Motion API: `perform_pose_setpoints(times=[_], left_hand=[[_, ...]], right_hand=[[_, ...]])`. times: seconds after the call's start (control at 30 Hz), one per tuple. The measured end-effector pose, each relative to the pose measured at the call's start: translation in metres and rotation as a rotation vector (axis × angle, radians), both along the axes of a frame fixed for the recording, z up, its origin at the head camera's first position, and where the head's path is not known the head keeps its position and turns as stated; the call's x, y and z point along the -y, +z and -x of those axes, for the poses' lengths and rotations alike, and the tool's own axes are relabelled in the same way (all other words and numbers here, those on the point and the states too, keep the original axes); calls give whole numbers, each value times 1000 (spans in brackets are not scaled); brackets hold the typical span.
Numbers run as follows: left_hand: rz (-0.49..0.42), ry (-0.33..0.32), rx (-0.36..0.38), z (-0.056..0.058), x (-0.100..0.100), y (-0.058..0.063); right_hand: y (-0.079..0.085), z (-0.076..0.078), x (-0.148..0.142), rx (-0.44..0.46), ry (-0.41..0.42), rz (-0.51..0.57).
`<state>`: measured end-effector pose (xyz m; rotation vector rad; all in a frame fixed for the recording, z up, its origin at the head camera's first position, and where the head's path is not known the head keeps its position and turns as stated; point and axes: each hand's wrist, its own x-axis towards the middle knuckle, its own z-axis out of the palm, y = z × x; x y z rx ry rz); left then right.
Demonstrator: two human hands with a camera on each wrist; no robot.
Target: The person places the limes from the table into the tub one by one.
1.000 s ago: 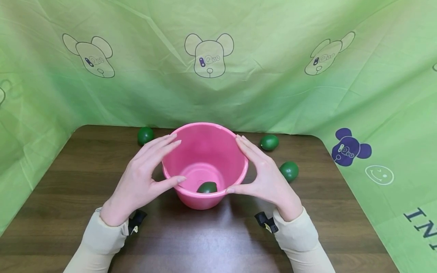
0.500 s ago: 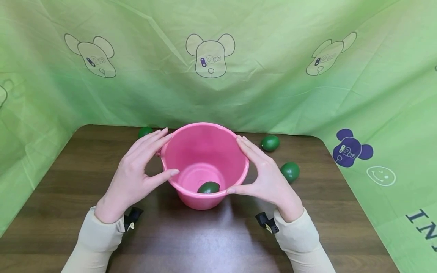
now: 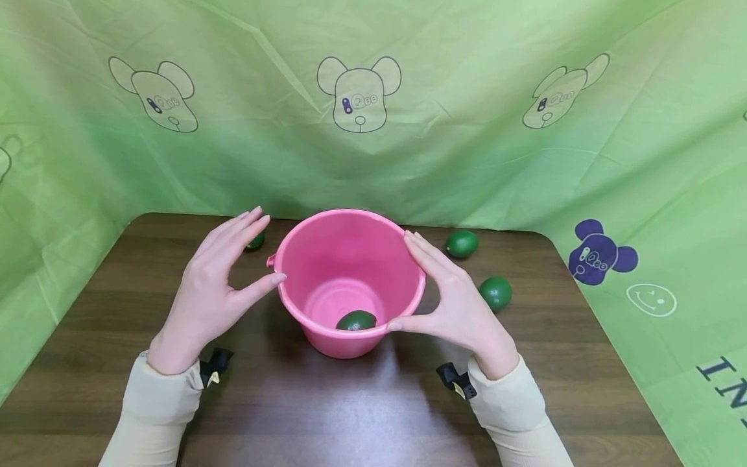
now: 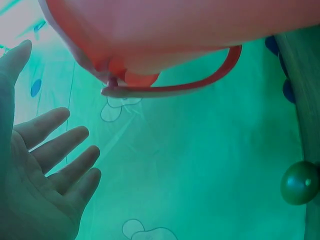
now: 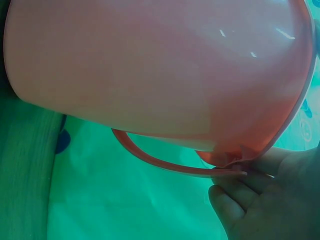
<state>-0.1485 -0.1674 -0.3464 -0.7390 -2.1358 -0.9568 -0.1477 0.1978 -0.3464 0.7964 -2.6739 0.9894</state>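
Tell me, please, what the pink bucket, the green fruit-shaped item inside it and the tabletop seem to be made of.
Pink bucket: probably moulded plastic, smooth and slightly glossy, given its soft highlights.
Green fruit-shaped item: slightly glossy, with faint highlights; real fruit or plastic imitation, I cannot tell.
Tabletop: wood or laminate, satin, judging by brown grain and pale reflected light.

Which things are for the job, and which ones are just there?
Probably for the job:
pink bucket
right hand, gripping its rim
left hand, beside it
green fruit inside it
maybe the matching loose green fruits

Probably just there:
green cloth
smiley print
black wrist gear
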Motion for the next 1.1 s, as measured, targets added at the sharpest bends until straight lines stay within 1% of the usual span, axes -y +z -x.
perform_pose_setpoints(times=[0.27, 0.47, 0.77, 0.97, 1.1], left_hand=[[-1, 41, 18, 4, 9, -1], [-8, 67, 37, 9, 18, -3], [5, 118, 142, 18, 28, -11], [8, 146, 179, 23, 35, -17], [15, 166, 211, 28, 39, -17]], right_hand=[[0, -1, 0, 1, 0, -2], [-1, -1, 0, -7, 3, -6], [-1, -1, -1, -27, 11, -12], [-1, -1, -2, -21, 16, -9], [0, -2, -2, -15, 19, -1]])
